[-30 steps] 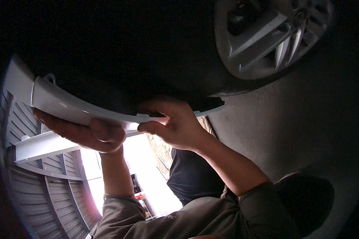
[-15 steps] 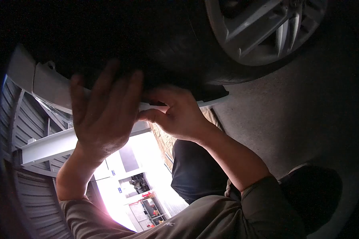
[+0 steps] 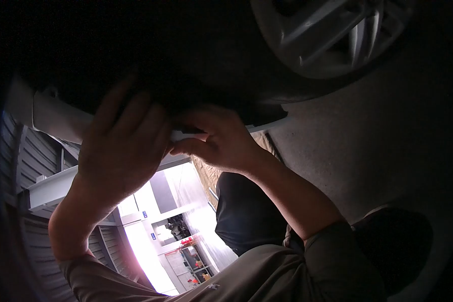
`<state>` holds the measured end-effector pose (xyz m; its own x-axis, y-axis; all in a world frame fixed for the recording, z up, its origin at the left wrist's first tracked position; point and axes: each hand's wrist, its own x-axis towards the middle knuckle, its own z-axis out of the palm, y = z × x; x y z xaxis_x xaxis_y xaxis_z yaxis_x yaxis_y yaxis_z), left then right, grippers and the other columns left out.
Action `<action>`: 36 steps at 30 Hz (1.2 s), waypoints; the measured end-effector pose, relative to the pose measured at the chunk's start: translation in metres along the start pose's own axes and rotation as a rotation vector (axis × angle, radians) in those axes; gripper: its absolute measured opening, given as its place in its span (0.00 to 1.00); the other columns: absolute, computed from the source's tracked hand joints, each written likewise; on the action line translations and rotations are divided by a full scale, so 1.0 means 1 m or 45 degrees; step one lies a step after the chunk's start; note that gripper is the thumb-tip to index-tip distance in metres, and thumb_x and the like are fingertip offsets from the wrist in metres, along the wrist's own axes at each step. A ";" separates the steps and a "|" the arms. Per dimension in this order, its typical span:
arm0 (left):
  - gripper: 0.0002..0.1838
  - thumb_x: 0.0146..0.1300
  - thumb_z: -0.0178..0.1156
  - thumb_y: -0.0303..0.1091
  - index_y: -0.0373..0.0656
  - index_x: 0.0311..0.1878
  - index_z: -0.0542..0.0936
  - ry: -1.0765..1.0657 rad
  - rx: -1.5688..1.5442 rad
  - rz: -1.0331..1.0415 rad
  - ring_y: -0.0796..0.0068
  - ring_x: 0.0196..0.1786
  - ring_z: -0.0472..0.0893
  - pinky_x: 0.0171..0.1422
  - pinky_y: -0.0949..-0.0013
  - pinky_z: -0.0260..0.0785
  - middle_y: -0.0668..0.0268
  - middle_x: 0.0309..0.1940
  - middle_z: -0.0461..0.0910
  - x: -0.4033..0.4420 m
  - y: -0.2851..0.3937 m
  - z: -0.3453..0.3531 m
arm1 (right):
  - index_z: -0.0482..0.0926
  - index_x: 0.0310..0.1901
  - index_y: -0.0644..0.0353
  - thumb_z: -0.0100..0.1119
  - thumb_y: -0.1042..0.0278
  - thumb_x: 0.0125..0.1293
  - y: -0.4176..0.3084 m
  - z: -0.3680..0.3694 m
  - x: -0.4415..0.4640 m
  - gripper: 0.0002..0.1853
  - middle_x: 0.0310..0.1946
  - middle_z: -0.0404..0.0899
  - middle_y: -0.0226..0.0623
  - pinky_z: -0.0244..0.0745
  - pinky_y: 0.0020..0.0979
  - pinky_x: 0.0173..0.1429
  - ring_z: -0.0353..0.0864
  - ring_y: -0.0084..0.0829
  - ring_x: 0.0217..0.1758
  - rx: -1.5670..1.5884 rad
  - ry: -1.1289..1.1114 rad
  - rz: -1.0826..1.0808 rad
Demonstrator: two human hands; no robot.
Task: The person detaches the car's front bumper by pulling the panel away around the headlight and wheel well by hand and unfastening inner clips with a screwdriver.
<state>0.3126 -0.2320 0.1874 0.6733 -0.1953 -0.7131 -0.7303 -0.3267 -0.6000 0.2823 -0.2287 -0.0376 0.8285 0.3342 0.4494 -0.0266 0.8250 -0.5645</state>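
A pale car body panel (image 3: 60,115), which looks like a bumper, runs from the left to the centre beside a dark wheel arch. My left hand (image 3: 123,143) lies across the panel's edge with fingers stretched out toward the dark arch; its fingertips fade into shadow and I see nothing held in it. Just to the right, my right hand (image 3: 219,136) grips the edge of the same panel, thumb on the near side and fingers curled over the far side. The two hands almost meet at the thumb.
A spoked car wheel (image 3: 332,40) with its dark tyre is at the upper right, above a grey floor (image 3: 332,136). A white beam (image 3: 55,187) and corrugated wall are at the left. Shelves (image 3: 191,256) stand in the bright background. My dark-trousered leg (image 3: 249,214) is below my right arm.
My left hand has shifted a little left and its fingers have come closer together. My right hand keeps its grip on the panel edge. The picture is darker.
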 end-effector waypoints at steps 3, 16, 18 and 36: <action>0.17 0.52 0.68 0.45 0.41 0.37 0.86 -0.065 0.050 0.035 0.62 0.52 0.81 0.72 0.53 0.72 0.63 0.38 0.80 0.000 -0.003 -0.005 | 0.86 0.47 0.58 0.61 0.36 0.73 -0.003 -0.002 0.001 0.28 0.36 0.87 0.43 0.83 0.41 0.45 0.88 0.41 0.39 -0.049 -0.077 0.043; 0.14 0.63 0.70 0.42 0.42 0.44 0.87 -0.726 -0.086 0.087 0.67 0.49 0.81 0.58 0.62 0.74 0.63 0.41 0.82 0.025 -0.017 -0.041 | 0.86 0.48 0.59 0.73 0.47 0.68 -0.003 0.001 0.002 0.22 0.37 0.87 0.39 0.86 0.31 0.39 0.90 0.33 0.36 -0.026 -0.083 0.015; 0.14 0.64 0.71 0.43 0.42 0.44 0.87 -0.877 -0.101 0.088 0.67 0.46 0.82 0.56 0.63 0.76 0.63 0.40 0.83 0.031 -0.018 -0.044 | 0.87 0.48 0.59 0.74 0.47 0.68 -0.003 -0.002 0.004 0.21 0.37 0.88 0.38 0.85 0.31 0.39 0.90 0.33 0.36 0.017 -0.110 0.035; 0.17 0.71 0.68 0.46 0.41 0.35 0.91 -1.491 -0.286 0.024 0.68 0.22 0.85 0.37 0.62 0.84 0.58 0.23 0.88 0.080 -0.034 -0.015 | 0.89 0.39 0.57 0.72 0.50 0.69 0.004 -0.001 -0.003 0.17 0.32 0.89 0.41 0.82 0.36 0.40 0.88 0.35 0.31 0.162 -0.107 0.150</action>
<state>0.3930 -0.2501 0.1565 0.0623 0.7229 -0.6881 -0.6236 -0.5101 -0.5923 0.2805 -0.2266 -0.0415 0.7658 0.4644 0.4448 -0.1955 0.8271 -0.5270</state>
